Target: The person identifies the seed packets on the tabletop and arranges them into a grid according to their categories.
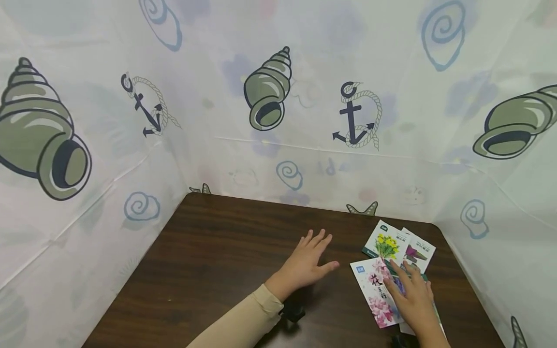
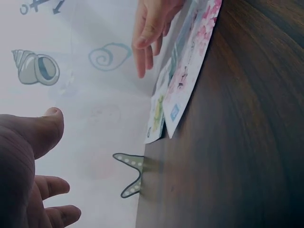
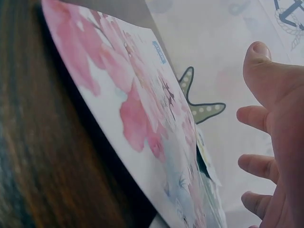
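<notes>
Head view shows the right hand [image 1: 413, 297] resting with straight fingers, grip released, on the pink-flower packet [image 1: 376, 295], which lies among overlapping packets near the surface's [image 1: 217, 261] far right corner. The left hand [image 1: 306, 263] lies flat and released, just left of that packet. Pressing lightly would likely keep the fan together. The right edge is near; open room lies leftward.

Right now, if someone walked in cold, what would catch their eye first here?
Probably the flower-printed packets fanned out at the right end of the dark wooden table, with the right hand resting on them, fingers straight. The left hand lies flat on bare wood beside them. Behind hangs a curtain printed with shells and anchors.
</notes>
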Tool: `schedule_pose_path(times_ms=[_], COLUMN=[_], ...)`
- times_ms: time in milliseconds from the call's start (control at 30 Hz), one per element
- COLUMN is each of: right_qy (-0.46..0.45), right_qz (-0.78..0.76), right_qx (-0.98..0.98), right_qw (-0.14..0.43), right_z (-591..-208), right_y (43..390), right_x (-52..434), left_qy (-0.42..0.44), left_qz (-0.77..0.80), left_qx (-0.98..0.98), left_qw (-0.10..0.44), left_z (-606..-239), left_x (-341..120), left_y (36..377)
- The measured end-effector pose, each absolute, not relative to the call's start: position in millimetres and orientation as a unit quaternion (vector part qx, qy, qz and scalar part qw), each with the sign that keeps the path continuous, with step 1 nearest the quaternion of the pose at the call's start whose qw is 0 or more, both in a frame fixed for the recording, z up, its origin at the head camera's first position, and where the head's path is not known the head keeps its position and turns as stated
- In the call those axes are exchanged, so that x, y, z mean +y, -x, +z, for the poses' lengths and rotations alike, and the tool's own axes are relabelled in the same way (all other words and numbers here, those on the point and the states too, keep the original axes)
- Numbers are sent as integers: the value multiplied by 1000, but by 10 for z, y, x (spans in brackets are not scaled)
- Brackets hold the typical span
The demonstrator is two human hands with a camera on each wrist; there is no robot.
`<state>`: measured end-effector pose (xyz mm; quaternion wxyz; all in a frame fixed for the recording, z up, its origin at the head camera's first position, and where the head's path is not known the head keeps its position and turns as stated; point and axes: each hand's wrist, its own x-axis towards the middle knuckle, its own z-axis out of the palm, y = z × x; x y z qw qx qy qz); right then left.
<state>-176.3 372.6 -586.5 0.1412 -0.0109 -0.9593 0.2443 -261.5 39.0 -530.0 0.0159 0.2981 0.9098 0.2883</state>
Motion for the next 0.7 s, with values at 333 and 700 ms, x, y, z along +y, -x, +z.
schedule_pose_path(times_ms=[333, 700], right_qy=[9, 29], right_qz=[250, 312], right_qx=[-958, -946], right_qw=[137, 82], right_z=[-5887, -5890], right_y=[1787, 1811], right_x=[3780, 3865], left_qy=[-314, -389], left_qz=[279, 290], left_qx=[906, 868], left_qw=[47, 103], left_z=[-5401, -5513], left_x=[601, 945], left_y=[2597, 2526])
